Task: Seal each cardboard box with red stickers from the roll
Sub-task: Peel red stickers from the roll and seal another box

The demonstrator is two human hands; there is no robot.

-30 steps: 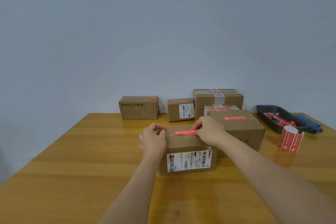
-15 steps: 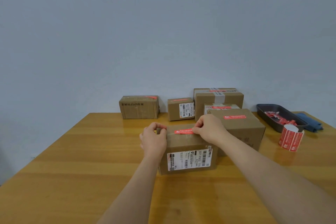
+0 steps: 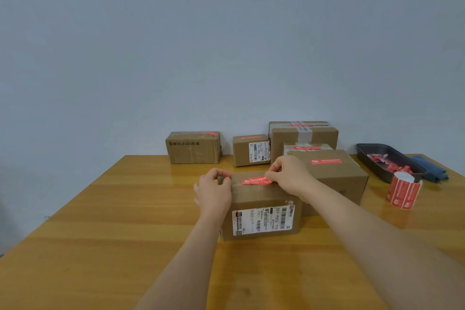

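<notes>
A cardboard box [image 3: 261, 197] with a white shipping label on its near side stands in front of me on the wooden table [image 3: 100, 221]. Across its top lies a red sticker [image 3: 254, 181], slightly rumpled. My right hand [image 3: 289, 176] pinches the sticker's right end between thumb and fingers. My left hand [image 3: 214, 191] grips the box's top left corner with curled fingers, and a small red bit shows at its fingertips. The roll of red stickers [image 3: 403, 192] stands upright at the right, away from both hands.
A bigger stickered box [image 3: 337, 178] sits right behind the near one. Several more stickered boxes [image 3: 193, 148] line the wall at the back. At the far right are a dark tray [image 3: 372, 160] holding red scraps and a blue cloth [image 3: 432, 172].
My right hand has slid a little to the left along the sticker, so less of the sticker shows. The left hand and the box have stayed put.
</notes>
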